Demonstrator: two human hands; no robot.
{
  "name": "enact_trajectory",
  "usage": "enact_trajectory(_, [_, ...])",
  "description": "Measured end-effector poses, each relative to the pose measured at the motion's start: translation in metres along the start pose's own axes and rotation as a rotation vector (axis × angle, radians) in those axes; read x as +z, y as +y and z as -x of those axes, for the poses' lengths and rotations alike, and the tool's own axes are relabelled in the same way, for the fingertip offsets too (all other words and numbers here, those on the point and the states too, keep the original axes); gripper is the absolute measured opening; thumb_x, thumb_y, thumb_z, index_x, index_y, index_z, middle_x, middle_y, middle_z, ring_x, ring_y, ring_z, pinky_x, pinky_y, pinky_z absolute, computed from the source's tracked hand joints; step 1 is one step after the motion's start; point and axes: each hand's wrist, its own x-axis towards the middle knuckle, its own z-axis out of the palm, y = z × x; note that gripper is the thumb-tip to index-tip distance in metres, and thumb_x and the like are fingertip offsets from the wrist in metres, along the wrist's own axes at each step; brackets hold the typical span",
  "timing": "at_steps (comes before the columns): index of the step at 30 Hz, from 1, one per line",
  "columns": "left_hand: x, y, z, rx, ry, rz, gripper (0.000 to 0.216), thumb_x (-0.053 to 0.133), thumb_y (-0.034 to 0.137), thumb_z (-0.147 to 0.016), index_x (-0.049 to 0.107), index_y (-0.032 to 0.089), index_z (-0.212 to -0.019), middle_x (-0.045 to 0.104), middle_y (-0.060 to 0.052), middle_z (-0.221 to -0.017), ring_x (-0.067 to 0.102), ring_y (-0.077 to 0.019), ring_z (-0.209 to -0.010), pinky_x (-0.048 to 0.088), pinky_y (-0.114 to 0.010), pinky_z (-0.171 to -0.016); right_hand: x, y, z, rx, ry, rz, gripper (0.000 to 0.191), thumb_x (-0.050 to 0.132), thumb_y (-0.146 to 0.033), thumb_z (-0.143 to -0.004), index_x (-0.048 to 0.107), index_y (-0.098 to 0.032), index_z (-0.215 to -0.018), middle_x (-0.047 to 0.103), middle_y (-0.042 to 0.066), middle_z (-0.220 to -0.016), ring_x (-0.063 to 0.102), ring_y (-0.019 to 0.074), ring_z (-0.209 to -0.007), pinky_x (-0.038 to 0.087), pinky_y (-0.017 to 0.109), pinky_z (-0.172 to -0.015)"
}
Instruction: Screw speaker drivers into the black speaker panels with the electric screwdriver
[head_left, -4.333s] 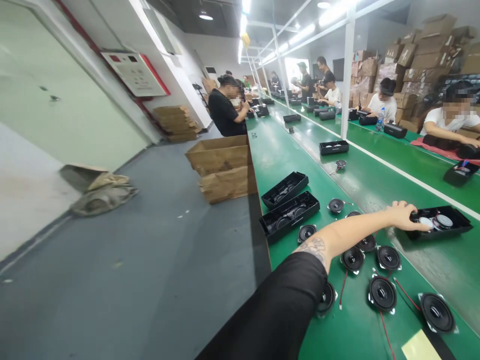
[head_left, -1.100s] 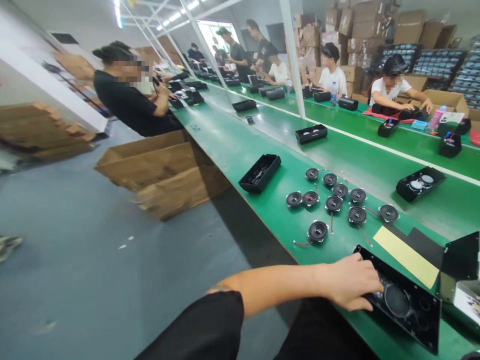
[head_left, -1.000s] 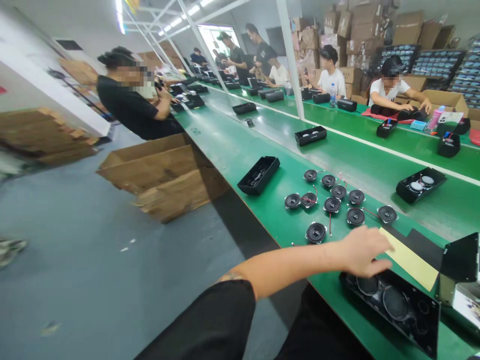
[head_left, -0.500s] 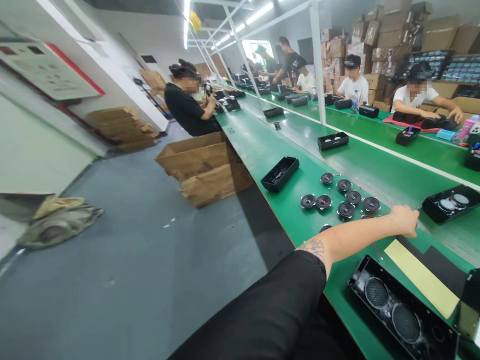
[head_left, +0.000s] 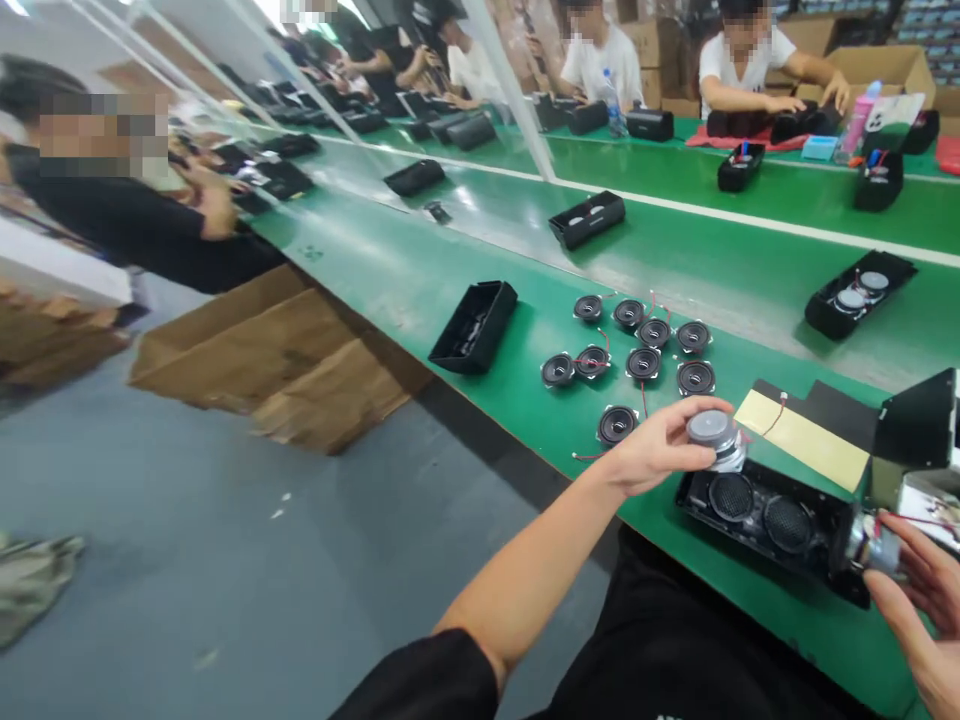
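Between the thumb and fingers of my left hand (head_left: 656,447) is a small round speaker driver (head_left: 712,432), its grey magnet side up and a thin red wire trailing. It hovers over the far left end of a black speaker housing (head_left: 750,555) with two round mesh grilles inside. At the housing's right end, my right hand (head_left: 919,610) grips a second speaker driver (head_left: 881,548), tilted, with a red wire. Left of my left hand several loose speaker drivers (head_left: 643,364) lie cone up on the green table (head_left: 382,290).
Beyond the housing lie a yellow strip (head_left: 806,440) and black sheets (head_left: 847,412). A black box part (head_left: 919,425) stands at right. An open black housing (head_left: 474,328) sits by the table edge, above a cardboard box (head_left: 300,370). A co-worker (head_left: 127,220) works at far left.
My left hand has come back toward me from beyond the drivers and now shows a driver over the housing. My right hand with another driver has come into view. The view has swung right.
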Motion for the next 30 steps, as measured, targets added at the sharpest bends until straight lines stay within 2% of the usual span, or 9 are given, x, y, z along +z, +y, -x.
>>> enact_trajectory(6, [0.019,0.004,0.022,0.065,0.011,-0.218,0.05,0.089,0.034,-0.078,0.073,0.022,-0.124,0.064,-0.011,-0.137,0.051,-0.0309,-0.14,0.036,-0.051,-0.127,0.02,-0.024,-0.009,-0.149,-0.058,0.32,0.084,0.051,-0.09,-0.09,0.069,-0.022,-0.135,0.072,0.005,-0.092,0.065,0.0155,-0.066,0.054,0.024,-0.058])
enact_trajectory(8, [0.021,0.005,0.021,0.075,0.009,-0.292,0.05,0.089,0.035,-0.079,0.074,0.024,-0.126,0.06,-0.011,-0.135,0.052,-0.0302,-0.136,0.039,-0.051,-0.125,0.018,-0.024,-0.009,-0.159,-0.041,0.366,0.084,0.046,-0.092,-0.09,0.071,-0.023,-0.131,0.071,0.004,-0.087,0.063,0.0156,-0.063,0.053,0.025,-0.056])
enact_trajectory(11, [0.022,0.0,0.021,0.016,0.012,-0.192,0.052,0.083,0.034,-0.083,0.07,0.022,-0.131,0.056,-0.01,-0.131,0.061,-0.0225,-0.112,0.057,-0.038,-0.099,0.012,-0.012,-0.009,-0.157,-0.009,0.384,0.083,0.047,-0.092,-0.09,0.072,-0.022,-0.127,0.073,0.004,-0.089,0.064,0.0155,-0.062,0.052,0.025,-0.052])
enact_trajectory(14, [0.022,-0.005,0.021,-0.052,0.034,-0.043,0.054,0.076,0.032,-0.085,0.061,0.019,-0.135,0.056,-0.01,-0.126,0.06,-0.014,-0.091,0.054,-0.023,-0.069,0.009,-0.002,-0.01,-0.162,0.001,0.402,0.079,0.049,-0.091,-0.091,0.073,-0.022,-0.121,0.074,0.002,-0.088,0.066,0.0141,-0.062,0.051,0.023,-0.049])
enact_trajectory(17, [0.024,-0.003,0.016,-0.063,0.018,-0.014,0.053,0.073,0.028,-0.085,0.057,0.018,-0.134,0.059,-0.008,-0.117,0.058,-0.0106,-0.082,0.052,-0.02,-0.064,0.015,-0.007,-0.008,-0.159,0.059,0.472,0.075,0.043,-0.09,-0.096,0.071,-0.025,-0.123,0.074,-0.002,-0.087,0.064,0.0134,-0.059,0.05,0.025,-0.049])
enact_trajectory(19, [0.027,0.001,0.012,0.006,-0.012,-0.13,0.048,0.073,0.026,-0.084,0.06,0.018,-0.13,0.063,-0.009,-0.12,0.062,-0.0127,-0.085,0.056,-0.023,-0.068,0.022,-0.017,-0.008,-0.168,0.079,0.524,0.076,0.038,-0.09,-0.098,0.07,-0.027,-0.125,0.071,-0.004,-0.083,0.063,0.0148,-0.059,0.047,0.028,-0.05])
enact_trajectory(21, [0.03,0.005,0.008,0.131,-0.059,-0.328,0.043,0.073,0.025,-0.086,0.062,0.017,-0.127,0.066,-0.011,-0.126,0.068,-0.019,-0.102,0.061,-0.031,-0.085,0.027,-0.028,-0.009,-0.211,0.063,0.565,0.078,0.035,-0.09,-0.098,0.071,-0.026,-0.124,0.068,-0.003,-0.077,0.061,0.0163,-0.058,0.044,0.031,-0.051])
enact_trajectory(24, [0.033,0.008,0.006,0.26,-0.15,-0.637,0.038,0.068,0.022,-0.095,0.061,0.017,-0.132,0.07,-0.011,-0.135,0.065,-0.025,-0.13,0.053,-0.038,-0.112,0.029,-0.041,-0.013,-0.369,0.049,0.618,0.068,0.036,-0.078,-0.106,0.071,-0.024,-0.127,0.066,-0.002,-0.079,0.059,0.0151,-0.06,0.041,0.031,-0.053])
enact_trajectory(30, [0.037,0.012,0.009,0.212,-0.276,-1.112,0.047,0.077,0.029,-0.096,0.056,0.012,-0.135,0.071,-0.013,-0.133,0.065,-0.0278,-0.121,0.056,-0.039,-0.101,0.022,-0.04,-0.017,-0.657,0.037,0.69,0.042,0.047,-0.052,-0.114,0.063,-0.022,-0.139,0.072,-0.003,-0.104,0.063,0.0126,-0.079,0.042,0.028,-0.068])
